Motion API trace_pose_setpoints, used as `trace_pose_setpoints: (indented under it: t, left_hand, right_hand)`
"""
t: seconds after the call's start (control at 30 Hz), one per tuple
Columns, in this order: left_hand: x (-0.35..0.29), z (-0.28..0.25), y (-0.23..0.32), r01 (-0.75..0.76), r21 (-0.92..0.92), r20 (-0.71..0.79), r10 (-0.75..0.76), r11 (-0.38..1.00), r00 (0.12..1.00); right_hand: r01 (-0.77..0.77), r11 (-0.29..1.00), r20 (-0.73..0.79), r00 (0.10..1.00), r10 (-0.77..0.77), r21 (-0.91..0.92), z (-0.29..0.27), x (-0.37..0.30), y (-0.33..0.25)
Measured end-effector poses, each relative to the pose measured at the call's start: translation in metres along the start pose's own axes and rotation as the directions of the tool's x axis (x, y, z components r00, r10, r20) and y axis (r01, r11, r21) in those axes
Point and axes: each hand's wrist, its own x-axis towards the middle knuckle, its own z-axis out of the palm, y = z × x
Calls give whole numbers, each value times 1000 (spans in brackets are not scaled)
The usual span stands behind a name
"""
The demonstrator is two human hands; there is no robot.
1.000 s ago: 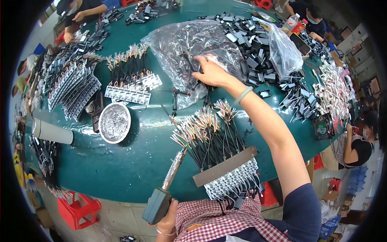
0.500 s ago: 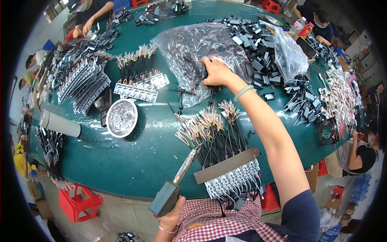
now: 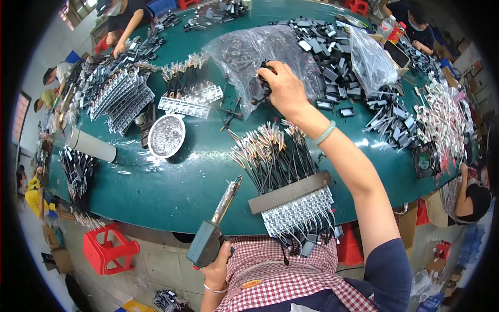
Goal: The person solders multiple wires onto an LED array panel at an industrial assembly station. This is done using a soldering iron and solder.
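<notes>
My left hand (image 3: 217, 266) is wrapped round the handle of a dark green soldering gun (image 3: 208, 242), its metal tip pointing up over the table edge. Further out, my right hand (image 3: 286, 89) is closed on a small bunch of black wires (image 3: 261, 89), lifted just above the clear plastic bag (image 3: 236, 49). Fingers hide part of the bunch. Between my arms a row of black cables with stripped coloured ends (image 3: 273, 156) lies under a grey-brown bar (image 3: 290, 193). White circuit boards with wires attached (image 3: 299, 213) reach the near edge.
A white bowl of silvery material (image 3: 166, 136) stands left, near a grey-white cylinder (image 3: 92, 146). Circuit board stacks (image 3: 122, 101) lie behind. Black plastic housings (image 3: 332, 67) and white connectors (image 3: 442, 117) are heaped right, by a small fan (image 3: 426, 160). Other people work around the table.
My right hand has come up from the plastic bag with black wires in its fingers. The soldering gun has shifted slightly left and away from the cable row. The view has shifted a little.
</notes>
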Motion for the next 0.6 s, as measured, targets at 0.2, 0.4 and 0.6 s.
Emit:
trace_pose_setpoints:
  t: [0.2, 0.4, 0.6]
  left_hand:
    - [1, 10, 5, -32, -2, 84, 32, 999, 996]
    - [1, 25, -2, -114, -3, 150, 113, 993, 982]
    - [0, 44, 2, -133, -22, 276, 134, 991, 952]
  right_hand:
    - [83, 995, 41, 995, -86, 61, -82, -52, 30]
    - [23, 996, 97, 995, -32, 86, -129, -128, 70]
    - [-154, 965, 194, 975, 113, 210, -164, -170, 81]
